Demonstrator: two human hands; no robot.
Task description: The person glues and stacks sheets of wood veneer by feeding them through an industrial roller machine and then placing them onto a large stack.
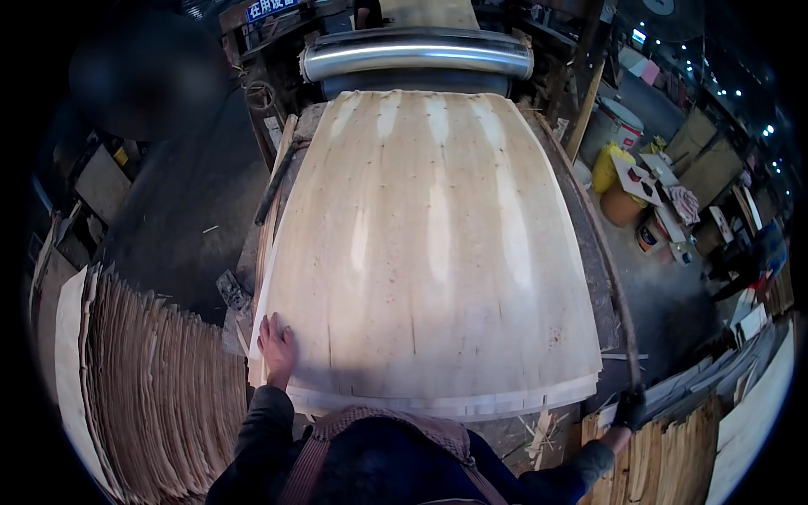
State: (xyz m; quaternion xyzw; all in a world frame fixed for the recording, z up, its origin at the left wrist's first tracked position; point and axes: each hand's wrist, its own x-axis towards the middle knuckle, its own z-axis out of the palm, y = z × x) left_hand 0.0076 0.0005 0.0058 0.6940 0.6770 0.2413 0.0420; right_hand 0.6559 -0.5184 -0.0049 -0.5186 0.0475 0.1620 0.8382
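While left hand (276,349) lies, fingers spread, on left edge of veneer sheet (429,252), sheet sits before metal roller (417,61); gloved right hand (629,410) at bar's end, can't tell whether gripping.

Surroundings are dim; the sheet (433,252) is bright, the roller (417,59) has strong glare. Upper left is blurred; edges look bent, corners black.
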